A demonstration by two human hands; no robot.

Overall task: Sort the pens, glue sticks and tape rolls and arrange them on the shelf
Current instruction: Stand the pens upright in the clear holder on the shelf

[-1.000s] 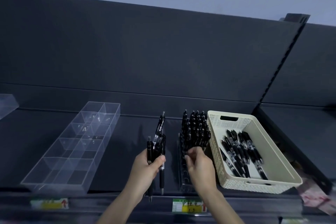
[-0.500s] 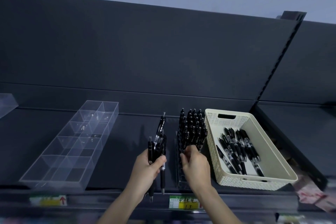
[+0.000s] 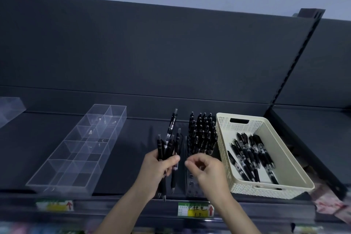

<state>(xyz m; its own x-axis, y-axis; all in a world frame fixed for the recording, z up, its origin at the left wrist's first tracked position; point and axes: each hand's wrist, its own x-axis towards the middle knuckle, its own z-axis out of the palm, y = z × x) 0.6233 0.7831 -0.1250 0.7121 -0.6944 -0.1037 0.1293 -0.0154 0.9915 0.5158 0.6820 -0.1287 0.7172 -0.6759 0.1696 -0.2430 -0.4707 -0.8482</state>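
My left hand (image 3: 157, 171) grips a bundle of several black pens (image 3: 169, 142), their caps pointing up and tips hanging below the fist. Just right of it, my right hand (image 3: 207, 173) hovers with curled fingers, thumb and forefinger close together, and I see nothing between them. It is over the front of a perforated pen holder (image 3: 191, 183), whose back rows are filled with upright black pens (image 3: 202, 133). A cream basket (image 3: 266, 125) to the right holds several loose black pens (image 3: 248, 155). No glue sticks or tape rolls are in view.
A clear divided tray (image 3: 79, 150) lies on the dark shelf (image 3: 133, 157) at the left. Another clear box (image 3: 9, 108) shows at the far left edge. Price labels (image 3: 195, 209) line the shelf's front rail. A slotted upright (image 3: 296, 57) stands behind the basket.
My right hand has come away from the upright pens in the holder and moved left toward the bundle in my left hand. The left hand has kept its grip.
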